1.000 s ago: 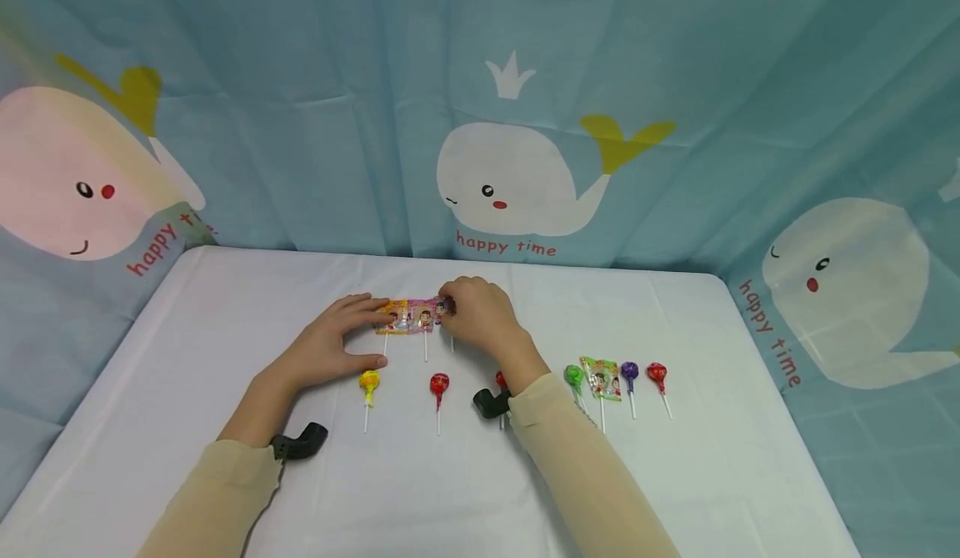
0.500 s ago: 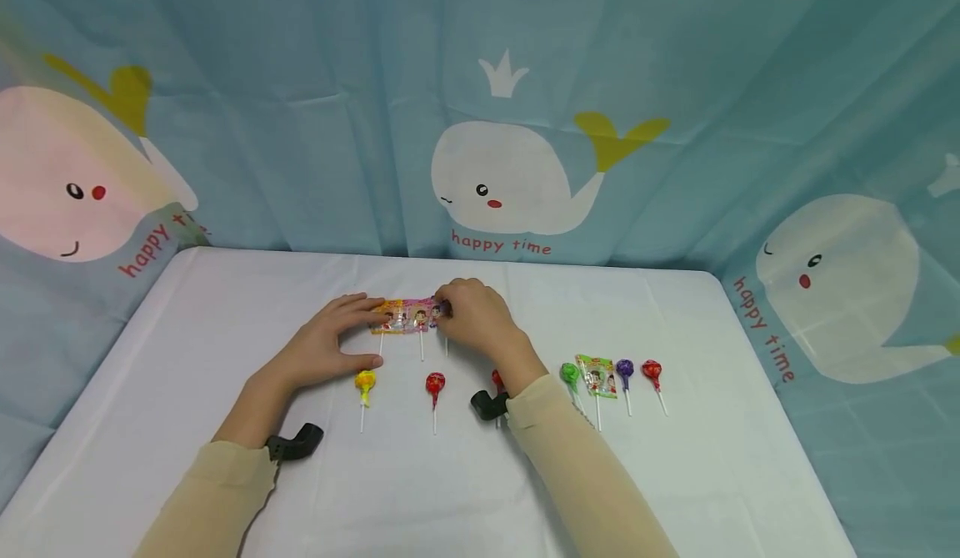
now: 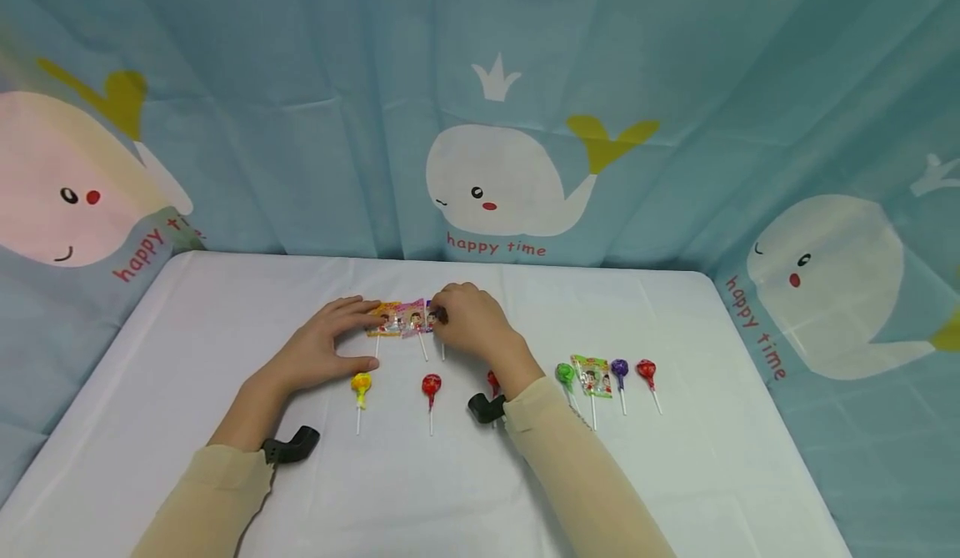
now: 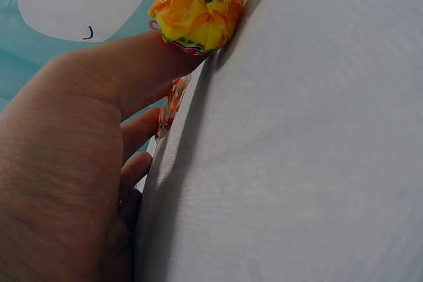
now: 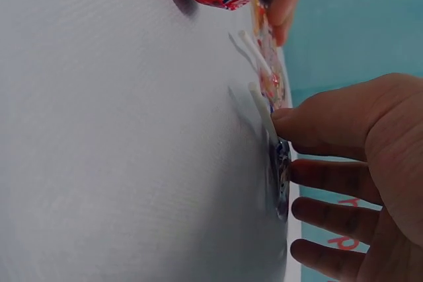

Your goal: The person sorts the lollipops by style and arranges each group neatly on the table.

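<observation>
My left hand [image 3: 318,349] lay flat, fingertips steadying the orange flat lollipop [image 3: 385,319] on the tabletop [image 3: 675,458]; my right hand [image 3: 472,324] pinched the purple flat lollipop [image 3: 431,316] just beyond its thumb. I judged small, level nudges best for even spacing.
</observation>
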`<state>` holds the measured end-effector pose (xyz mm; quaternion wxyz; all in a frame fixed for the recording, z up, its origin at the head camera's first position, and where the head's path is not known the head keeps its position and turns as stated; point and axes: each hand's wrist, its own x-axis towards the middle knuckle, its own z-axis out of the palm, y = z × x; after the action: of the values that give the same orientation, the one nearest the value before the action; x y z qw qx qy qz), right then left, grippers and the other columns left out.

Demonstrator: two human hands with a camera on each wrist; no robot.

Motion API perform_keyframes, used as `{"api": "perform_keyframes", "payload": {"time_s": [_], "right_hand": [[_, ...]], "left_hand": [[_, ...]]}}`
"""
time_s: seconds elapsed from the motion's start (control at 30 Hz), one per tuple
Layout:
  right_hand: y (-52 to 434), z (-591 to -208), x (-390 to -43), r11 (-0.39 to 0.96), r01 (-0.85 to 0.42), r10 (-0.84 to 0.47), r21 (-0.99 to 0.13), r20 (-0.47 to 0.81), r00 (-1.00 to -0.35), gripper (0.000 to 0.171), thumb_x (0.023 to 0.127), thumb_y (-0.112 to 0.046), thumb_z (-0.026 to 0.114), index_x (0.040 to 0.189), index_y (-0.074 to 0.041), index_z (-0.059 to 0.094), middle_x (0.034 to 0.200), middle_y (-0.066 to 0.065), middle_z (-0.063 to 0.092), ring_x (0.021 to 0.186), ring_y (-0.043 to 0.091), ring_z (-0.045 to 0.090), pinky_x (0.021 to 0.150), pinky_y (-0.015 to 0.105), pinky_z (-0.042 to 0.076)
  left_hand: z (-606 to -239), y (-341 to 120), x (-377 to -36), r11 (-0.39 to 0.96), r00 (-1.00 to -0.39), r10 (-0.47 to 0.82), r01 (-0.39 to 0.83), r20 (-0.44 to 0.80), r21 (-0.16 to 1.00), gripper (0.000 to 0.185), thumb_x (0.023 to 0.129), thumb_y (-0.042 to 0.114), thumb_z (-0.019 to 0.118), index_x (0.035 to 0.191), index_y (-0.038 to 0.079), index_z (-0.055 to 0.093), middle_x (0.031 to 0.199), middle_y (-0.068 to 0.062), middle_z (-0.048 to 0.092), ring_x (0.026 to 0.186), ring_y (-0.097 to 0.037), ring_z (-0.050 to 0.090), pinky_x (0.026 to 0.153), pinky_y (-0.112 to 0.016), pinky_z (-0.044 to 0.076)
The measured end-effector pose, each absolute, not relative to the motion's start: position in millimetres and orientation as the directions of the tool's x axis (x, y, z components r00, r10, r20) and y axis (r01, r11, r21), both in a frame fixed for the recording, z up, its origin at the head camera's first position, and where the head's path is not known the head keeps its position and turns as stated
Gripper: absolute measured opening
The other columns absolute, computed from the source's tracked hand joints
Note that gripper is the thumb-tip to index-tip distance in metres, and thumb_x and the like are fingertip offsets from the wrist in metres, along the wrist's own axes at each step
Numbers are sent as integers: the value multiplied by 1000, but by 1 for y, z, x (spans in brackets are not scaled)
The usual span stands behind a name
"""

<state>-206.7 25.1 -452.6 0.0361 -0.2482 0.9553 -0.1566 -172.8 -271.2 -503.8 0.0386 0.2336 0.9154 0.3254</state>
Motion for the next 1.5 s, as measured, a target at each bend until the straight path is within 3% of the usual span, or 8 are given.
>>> {"api": "perform_keyframes", "payload": {"time_s": [0.47,1.1,1.5], "right_hand": [[40,-443,-204,816,-480,-492,-322,51,-869,25,99,-25,79,122,-16,83,122,-1,76,113,21,68,99,40,58],[74,-439,-187,840,-438,-455,-320,21,-890,40,106,-42,72,136,-17,77,139,0,73,130,23,67,110,44,54],[87,-439,-174,809,-444,-463,-386,47,-885,40,106,-38,73,137,-13,76,137,2,75,131,25,67,112,46,52]], "left_hand": [[-502,-269,-173,682,-884,460,413,86,604,70,87,48,92,148,22,70,169,-6,48,160,-41,30,122,-76,25],[-509,-271,-173,666,-874,469,446,129,598,68,86,44,94,147,25,71,167,-6,50,159,-41,32,119,-78,29],[-509,-271,-174,673,-879,464,433,113,600,69,86,45,94,148,25,70,169,-4,48,160,-40,30,120,-78,28]]}}
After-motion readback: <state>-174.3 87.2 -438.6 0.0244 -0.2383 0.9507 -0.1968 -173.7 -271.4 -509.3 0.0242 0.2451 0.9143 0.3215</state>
